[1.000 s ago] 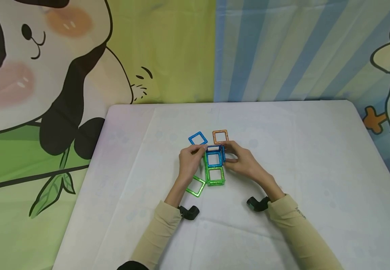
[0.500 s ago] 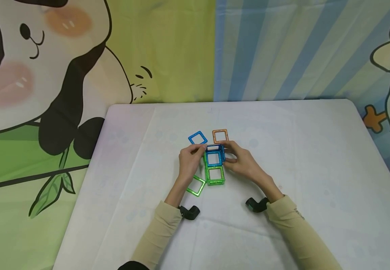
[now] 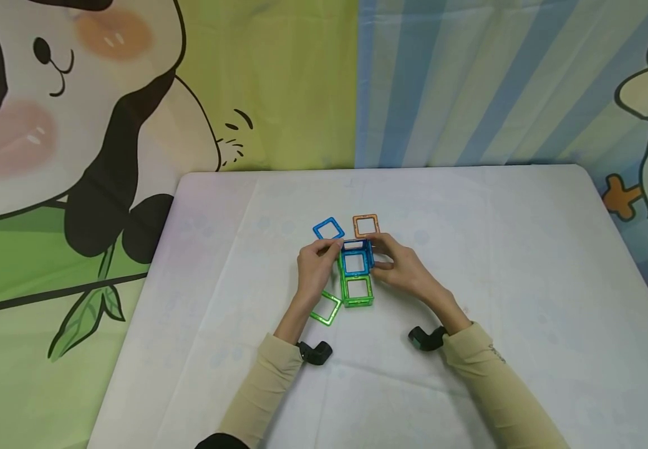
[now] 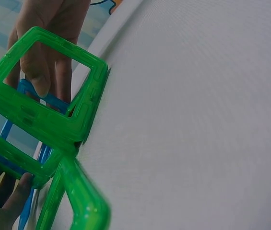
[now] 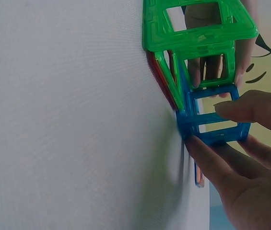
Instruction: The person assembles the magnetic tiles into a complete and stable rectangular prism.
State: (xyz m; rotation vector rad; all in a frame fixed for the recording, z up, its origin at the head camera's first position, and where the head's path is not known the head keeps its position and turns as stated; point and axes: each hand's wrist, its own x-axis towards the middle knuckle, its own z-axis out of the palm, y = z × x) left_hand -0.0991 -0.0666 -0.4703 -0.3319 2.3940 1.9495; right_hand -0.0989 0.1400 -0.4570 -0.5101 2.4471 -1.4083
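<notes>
Square magnetic tiles form a small open-frame box. Its near part is green and its far part blue. My left hand pinches the far left corner with thumb and forefinger; its fingertips show against a green frame in the left wrist view. On the other side, my right hand grips the blue upright tile, thumb on one face and fingers beneath. The right wrist view also shows a red edge low beside the green tiles.
Loose tiles lie flat around the box: a blue one and an orange one behind, a green one at the near left. All rest on a white-covered table. A cartoon-print cloth hangs behind it.
</notes>
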